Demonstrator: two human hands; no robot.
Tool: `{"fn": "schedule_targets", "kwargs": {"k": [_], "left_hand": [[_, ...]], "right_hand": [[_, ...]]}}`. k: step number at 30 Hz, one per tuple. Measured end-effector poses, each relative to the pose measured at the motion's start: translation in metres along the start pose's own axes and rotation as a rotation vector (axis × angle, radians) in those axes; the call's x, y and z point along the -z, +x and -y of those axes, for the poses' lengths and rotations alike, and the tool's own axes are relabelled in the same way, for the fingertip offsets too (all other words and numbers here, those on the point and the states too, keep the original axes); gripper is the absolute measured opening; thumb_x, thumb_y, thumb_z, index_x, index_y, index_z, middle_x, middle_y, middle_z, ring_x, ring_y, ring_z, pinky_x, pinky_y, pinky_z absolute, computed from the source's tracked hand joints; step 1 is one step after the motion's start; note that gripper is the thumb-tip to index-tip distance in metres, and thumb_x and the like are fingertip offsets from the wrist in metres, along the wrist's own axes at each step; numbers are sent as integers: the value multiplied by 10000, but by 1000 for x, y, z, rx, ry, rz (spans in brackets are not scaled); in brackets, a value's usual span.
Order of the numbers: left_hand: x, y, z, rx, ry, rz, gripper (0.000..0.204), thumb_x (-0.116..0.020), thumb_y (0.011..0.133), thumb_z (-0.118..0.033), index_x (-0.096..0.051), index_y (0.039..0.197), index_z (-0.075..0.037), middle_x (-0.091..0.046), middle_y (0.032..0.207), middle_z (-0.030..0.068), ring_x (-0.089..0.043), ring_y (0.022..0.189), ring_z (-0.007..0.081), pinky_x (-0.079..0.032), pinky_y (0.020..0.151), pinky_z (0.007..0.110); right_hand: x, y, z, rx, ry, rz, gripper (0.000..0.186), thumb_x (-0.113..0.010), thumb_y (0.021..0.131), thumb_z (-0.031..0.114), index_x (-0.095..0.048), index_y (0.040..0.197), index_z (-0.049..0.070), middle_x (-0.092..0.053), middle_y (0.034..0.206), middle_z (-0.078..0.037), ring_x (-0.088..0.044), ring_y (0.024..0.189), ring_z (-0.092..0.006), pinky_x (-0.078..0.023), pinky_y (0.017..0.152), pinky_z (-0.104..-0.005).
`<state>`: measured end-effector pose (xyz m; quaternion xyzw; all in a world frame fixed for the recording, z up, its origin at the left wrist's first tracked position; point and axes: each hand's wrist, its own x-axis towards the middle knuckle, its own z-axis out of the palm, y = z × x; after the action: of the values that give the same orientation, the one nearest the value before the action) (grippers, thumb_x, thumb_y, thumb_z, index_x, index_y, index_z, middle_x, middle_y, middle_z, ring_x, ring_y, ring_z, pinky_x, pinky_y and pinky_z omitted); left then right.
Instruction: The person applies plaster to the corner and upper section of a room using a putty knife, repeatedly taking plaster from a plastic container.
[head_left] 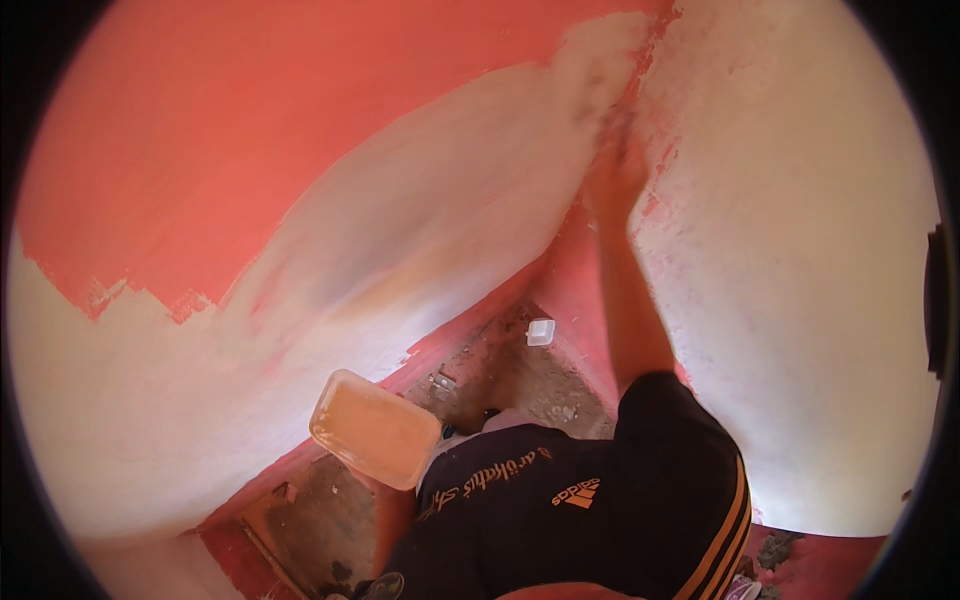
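Observation:
A shallow rectangular plastic container (376, 432) with rounded corners is held up low in front of me, tilted a little. Its inside looks peach-orange, with whitish smears near the rim. My left forearm (394, 515) rises to its underside, and the container hides the left hand. My right arm reaches far up into the corner where two walls meet. There my right hand (617, 170) is against or close to the red strip (632, 100) along the corner. Motion blurs its fingers, and anything in them cannot be made out.
The left wall (300, 120) is coral red above and whitish below, with a ragged edge between. A pale, patchy wall (800, 250) stands on the right. On the dirty floor (560, 385) lie a small white square container (541, 332) and debris (442, 380).

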<state>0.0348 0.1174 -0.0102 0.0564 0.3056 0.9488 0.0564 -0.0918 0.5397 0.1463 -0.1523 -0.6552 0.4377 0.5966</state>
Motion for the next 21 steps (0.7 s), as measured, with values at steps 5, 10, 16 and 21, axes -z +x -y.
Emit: {"fn": "schedule_targets", "kwargs": {"k": [5, 10, 16, 21], "left_hand": [[48, 1, -36, 117, 241, -88, 717, -385, 979, -611, -358, 1485, -105, -528, 1376, 153, -548, 1242, 350, -458, 1039, 528], [49, 8, -50, 80, -64, 13, 703, -379, 985, -610, -381, 1457, -89, -549, 1331, 158, -577, 1189, 350, -480, 1013, 515], [37, 13, -75, 143, -45, 42, 675, -393, 994, -581, -377, 1455, -88, -534, 1346, 158, -571, 1190, 338, -491, 996, 504], [70, 19, -75, 139, -85, 9, 670, -383, 993, -582, -393, 1442, -86, -536, 1343, 148, -570, 1184, 331, -488, 994, 498]], "right_hand": [[12, 56, -51, 141, -331, -250, 312, -515, 1036, 269, -666, 1070, -2, -672, 798, -82, -580, 640, -162, -450, 560, -343], [-89, -136, 57, 323, -275, 102, 350, -547, 908, 51, -636, 1244, 9, -696, 1072, -190, -681, 756, -316, -541, 671, -379], [-49, -151, 71, 112, 200, 296, 278, -539, 993, 148, -625, 1204, -11, -685, 1119, -120, -668, 951, -207, -520, 845, -313], [-18, -16, 2, 62, -165, -104, 345, -499, 1041, 298, -647, 1122, -3, -677, 910, -42, -593, 761, -147, -485, 697, -326]]}}
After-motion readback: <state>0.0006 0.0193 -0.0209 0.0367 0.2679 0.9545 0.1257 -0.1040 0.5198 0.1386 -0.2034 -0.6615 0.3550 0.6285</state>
